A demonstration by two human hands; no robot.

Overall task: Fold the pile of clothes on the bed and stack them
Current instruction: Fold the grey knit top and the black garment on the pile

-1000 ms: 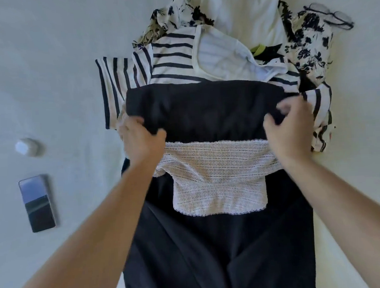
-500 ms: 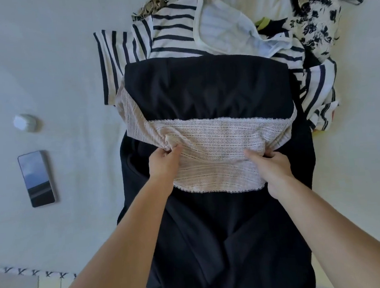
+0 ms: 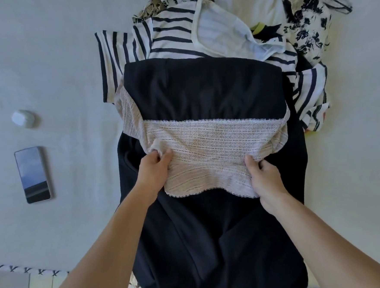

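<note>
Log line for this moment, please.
fold in progress | left hand grips lace top | right hand grips it | dark garment folded over it

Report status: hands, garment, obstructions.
Left hand and right hand both grip the lace garment. It lies on the dark garment. Unfolded pile behind; nothing blocking.

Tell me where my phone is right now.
In the head view the phone lies face up on the bed sheet at the left, just below the small white case and left of the black garment.
</note>
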